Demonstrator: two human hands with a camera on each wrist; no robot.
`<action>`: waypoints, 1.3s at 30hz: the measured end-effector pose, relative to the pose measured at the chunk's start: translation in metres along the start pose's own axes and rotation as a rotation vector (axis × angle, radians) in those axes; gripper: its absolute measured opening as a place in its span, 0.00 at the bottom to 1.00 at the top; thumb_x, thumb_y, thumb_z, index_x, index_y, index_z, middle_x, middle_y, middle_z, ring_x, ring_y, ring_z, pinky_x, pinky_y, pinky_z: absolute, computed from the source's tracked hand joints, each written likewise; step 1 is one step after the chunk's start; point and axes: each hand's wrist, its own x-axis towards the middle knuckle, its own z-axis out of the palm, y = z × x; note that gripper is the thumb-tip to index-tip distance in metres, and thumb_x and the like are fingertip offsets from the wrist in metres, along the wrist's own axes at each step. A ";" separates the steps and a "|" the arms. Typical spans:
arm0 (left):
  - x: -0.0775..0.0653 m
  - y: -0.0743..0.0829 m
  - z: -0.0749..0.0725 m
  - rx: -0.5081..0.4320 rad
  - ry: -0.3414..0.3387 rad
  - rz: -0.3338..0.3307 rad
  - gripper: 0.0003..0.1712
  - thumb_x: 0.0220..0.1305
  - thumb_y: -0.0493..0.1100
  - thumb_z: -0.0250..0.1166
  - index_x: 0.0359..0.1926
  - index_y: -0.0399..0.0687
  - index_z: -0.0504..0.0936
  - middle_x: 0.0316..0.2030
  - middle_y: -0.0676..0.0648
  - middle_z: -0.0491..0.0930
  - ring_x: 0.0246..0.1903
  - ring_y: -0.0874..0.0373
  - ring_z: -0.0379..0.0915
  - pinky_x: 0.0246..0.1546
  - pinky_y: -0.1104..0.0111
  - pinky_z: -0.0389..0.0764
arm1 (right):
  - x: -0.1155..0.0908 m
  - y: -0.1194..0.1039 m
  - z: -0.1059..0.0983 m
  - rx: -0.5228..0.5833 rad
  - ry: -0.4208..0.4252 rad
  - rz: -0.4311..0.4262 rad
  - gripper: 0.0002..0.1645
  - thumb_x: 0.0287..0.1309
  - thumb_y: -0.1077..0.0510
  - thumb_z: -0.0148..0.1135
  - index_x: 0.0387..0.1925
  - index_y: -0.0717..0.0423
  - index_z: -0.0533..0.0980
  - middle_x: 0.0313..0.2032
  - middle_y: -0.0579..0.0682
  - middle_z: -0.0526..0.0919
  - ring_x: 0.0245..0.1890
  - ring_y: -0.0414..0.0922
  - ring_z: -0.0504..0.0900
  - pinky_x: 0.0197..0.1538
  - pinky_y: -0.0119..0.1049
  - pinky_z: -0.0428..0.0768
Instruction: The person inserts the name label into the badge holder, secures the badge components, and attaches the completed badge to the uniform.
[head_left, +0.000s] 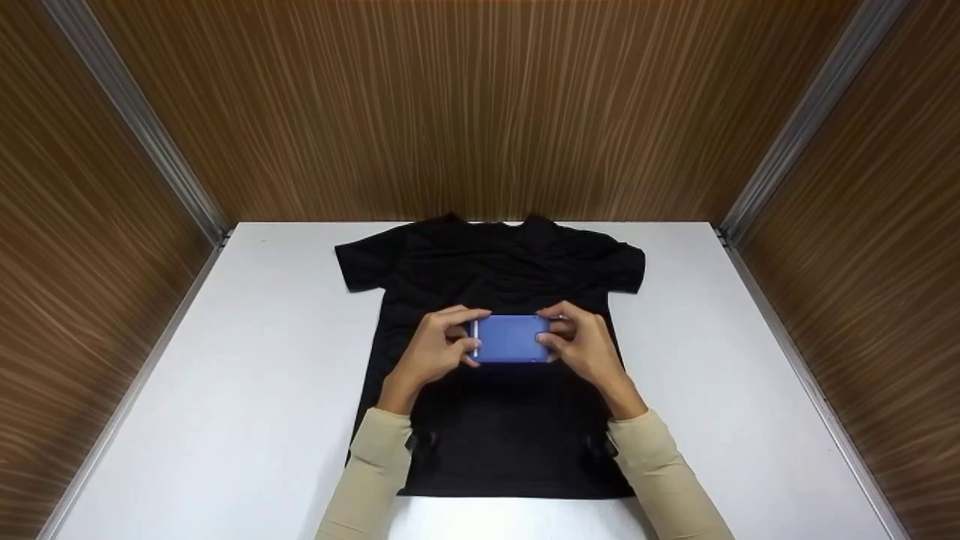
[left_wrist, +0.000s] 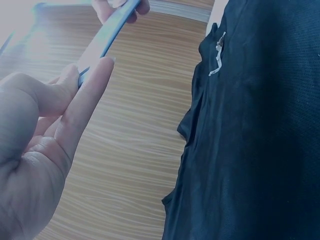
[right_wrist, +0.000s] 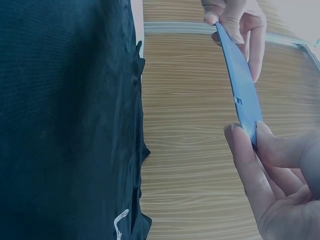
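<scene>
A thin, flat blue rectangular panel (head_left: pixel 514 339) is held up over a black short-sleeved shirt (head_left: pixel 502 442). My left hand (head_left: pixel 433 349) pinches its left end, where a pale strip runs along the edge. At the opposite end, my right hand (head_left: pixel 589 349) pinches it between thumb and fingers. Seen nearly edge-on in the right wrist view, the panel (right_wrist: pixel 241 82) is slim and has a small cutout near one edge. The left wrist view shows its narrow side between thumb and fingers of the left hand (left_wrist: pixel 45 135). The shirt lies spread flat, collar away from me.
Under the shirt is a white table (head_left: pixel 247 390). Wood-grain panels (head_left: pixel 480 112) enclose it at the back and both sides, with metal rails (head_left: pixel 142 112) at the corners. A small white strip (left_wrist: pixel 218 57) shows on the shirt in the left wrist view.
</scene>
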 end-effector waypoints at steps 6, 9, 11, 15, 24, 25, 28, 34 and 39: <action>0.000 0.001 0.000 -0.002 0.000 -0.018 0.28 0.59 0.18 0.63 0.60 0.35 0.82 0.48 0.33 0.80 0.33 0.42 0.87 0.26 0.63 0.88 | 0.000 0.000 0.000 0.004 -0.010 -0.007 0.16 0.53 0.77 0.69 0.45 0.76 0.79 0.41 0.72 0.88 0.35 0.65 0.89 0.26 0.46 0.87; 0.000 0.001 0.001 0.002 0.000 -0.019 0.28 0.59 0.19 0.63 0.60 0.36 0.83 0.48 0.33 0.80 0.33 0.42 0.87 0.26 0.63 0.88 | -0.001 -0.001 0.001 0.011 -0.010 -0.002 0.16 0.53 0.77 0.70 0.45 0.77 0.79 0.43 0.73 0.87 0.38 0.65 0.89 0.26 0.46 0.87; -0.001 0.001 0.001 0.004 0.001 -0.016 0.28 0.59 0.18 0.63 0.60 0.36 0.83 0.48 0.33 0.80 0.33 0.42 0.87 0.26 0.63 0.88 | 0.000 -0.001 0.001 0.013 -0.009 0.003 0.16 0.52 0.77 0.70 0.45 0.77 0.79 0.43 0.73 0.87 0.39 0.66 0.89 0.26 0.46 0.87; -0.001 0.000 0.001 0.009 0.000 -0.011 0.28 0.59 0.18 0.64 0.60 0.36 0.83 0.47 0.33 0.80 0.32 0.42 0.87 0.26 0.64 0.88 | 0.000 0.000 0.002 0.011 -0.006 0.013 0.17 0.52 0.77 0.70 0.45 0.76 0.79 0.42 0.74 0.87 0.38 0.66 0.89 0.26 0.46 0.87; 0.000 -0.002 0.001 -0.007 -0.001 -0.024 0.28 0.59 0.19 0.64 0.60 0.38 0.84 0.48 0.34 0.81 0.31 0.43 0.87 0.26 0.63 0.88 | 0.000 -0.002 0.001 0.026 -0.002 0.040 0.18 0.52 0.77 0.71 0.46 0.76 0.80 0.40 0.74 0.87 0.38 0.66 0.89 0.26 0.46 0.87; 0.000 -0.002 0.001 -0.005 0.001 -0.025 0.28 0.59 0.19 0.64 0.60 0.38 0.84 0.48 0.34 0.81 0.31 0.43 0.87 0.26 0.63 0.88 | 0.000 -0.002 0.001 0.031 -0.004 0.042 0.18 0.52 0.77 0.71 0.46 0.76 0.79 0.39 0.74 0.87 0.37 0.66 0.89 0.26 0.47 0.87; 0.000 -0.002 0.001 -0.002 0.001 -0.026 0.28 0.59 0.19 0.64 0.60 0.38 0.84 0.48 0.34 0.81 0.31 0.43 0.87 0.26 0.63 0.88 | 0.000 -0.002 0.000 0.046 -0.010 0.050 0.18 0.52 0.76 0.71 0.46 0.77 0.79 0.38 0.74 0.87 0.37 0.66 0.89 0.27 0.48 0.87; 0.001 -0.003 0.000 -0.006 -0.012 -0.011 0.28 0.59 0.20 0.64 0.60 0.38 0.83 0.48 0.34 0.81 0.31 0.43 0.87 0.27 0.63 0.88 | 0.001 0.001 -0.001 0.061 -0.026 0.068 0.18 0.53 0.75 0.71 0.46 0.75 0.79 0.33 0.72 0.88 0.31 0.64 0.88 0.25 0.46 0.87; 0.001 -0.003 0.000 -0.013 -0.018 -0.016 0.28 0.59 0.19 0.64 0.60 0.36 0.83 0.48 0.33 0.81 0.31 0.42 0.87 0.27 0.63 0.88 | 0.001 0.001 -0.002 0.061 -0.043 0.074 0.18 0.52 0.76 0.71 0.46 0.76 0.79 0.28 0.72 0.86 0.26 0.62 0.87 0.25 0.46 0.86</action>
